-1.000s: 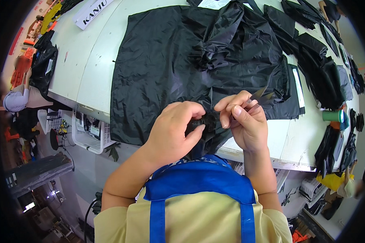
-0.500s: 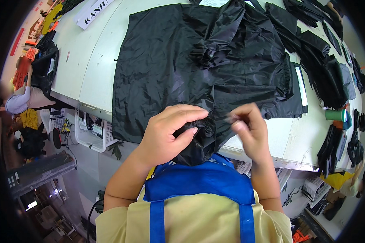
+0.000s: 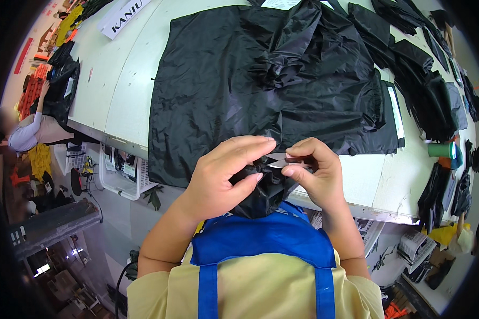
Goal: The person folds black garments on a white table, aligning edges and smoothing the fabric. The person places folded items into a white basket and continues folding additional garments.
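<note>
A shiny black fabric garment lies spread over the white table, and its bunched near end hangs over the edge toward my apron. My left hand is closed on that gathered cloth, thumb below and fingers above. In my right hand is a small pair of thread snips, pinched between thumb and fingers. Their pale metal blades point left, at the bunched cloth beside my left fingertips. Whether a thread lies between the blades is too small to tell.
Piles of folded black garments line the table's right side, near a green thread spool. A white sign stands at the far left. Below the edge is a white basket. Another person works at left.
My right hand has come left to the bunched cloth, and the snips' blades now show there. My left hand has stayed nearly in place. The person at left has stretched out an arm.
</note>
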The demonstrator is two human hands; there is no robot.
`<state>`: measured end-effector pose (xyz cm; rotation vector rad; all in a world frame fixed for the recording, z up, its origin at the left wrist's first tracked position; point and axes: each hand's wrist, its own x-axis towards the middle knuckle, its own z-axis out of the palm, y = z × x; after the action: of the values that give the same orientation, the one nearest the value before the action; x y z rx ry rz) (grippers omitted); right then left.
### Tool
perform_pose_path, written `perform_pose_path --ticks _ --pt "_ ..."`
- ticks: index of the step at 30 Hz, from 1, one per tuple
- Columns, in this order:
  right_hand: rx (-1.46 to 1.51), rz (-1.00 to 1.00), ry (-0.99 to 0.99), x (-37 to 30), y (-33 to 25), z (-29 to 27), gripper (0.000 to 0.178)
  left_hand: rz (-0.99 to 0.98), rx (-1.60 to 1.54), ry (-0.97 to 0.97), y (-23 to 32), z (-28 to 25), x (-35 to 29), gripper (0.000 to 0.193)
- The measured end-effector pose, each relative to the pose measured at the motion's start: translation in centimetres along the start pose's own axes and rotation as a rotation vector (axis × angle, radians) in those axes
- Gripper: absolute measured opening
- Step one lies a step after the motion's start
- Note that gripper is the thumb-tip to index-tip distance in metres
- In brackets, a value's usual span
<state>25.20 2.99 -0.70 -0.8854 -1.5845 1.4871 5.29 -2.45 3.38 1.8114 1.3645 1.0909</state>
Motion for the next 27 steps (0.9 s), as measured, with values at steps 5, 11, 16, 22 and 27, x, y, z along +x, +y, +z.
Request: perform_pose_path --ticks 5,11,16,22,27 --pt "-0.254 -0.056 -0.117 0.9 -2.8 -0.1 0.025 0.049 0.067 -0.025 0.6 -0.1 0.2 0.055" --pt "-0.299 -0.035 -0.178 1.0 -3.5 0.1 0.025 0.067 0.094 -0.045 0.7 -0.1 0.1 0.059" --pt "-0.03 -0.018 0.078 0.3 1.2 -3.5 0.014 0.005 0.078 -0.012 0.9 -0.7 -0.6 0.059" --pt "-0.717 0.41 1.065 -9.2 20.7 -26.8 0.029 0.057 0.32 0.082 -2.0 -3.1 -2.8 0.034" --pt "-1.644 0.233 0.955 -5.8 16.5 -19.6 0.035 0.115 0.353 0.271 -3.3 -3.2 -5.1 0.021"
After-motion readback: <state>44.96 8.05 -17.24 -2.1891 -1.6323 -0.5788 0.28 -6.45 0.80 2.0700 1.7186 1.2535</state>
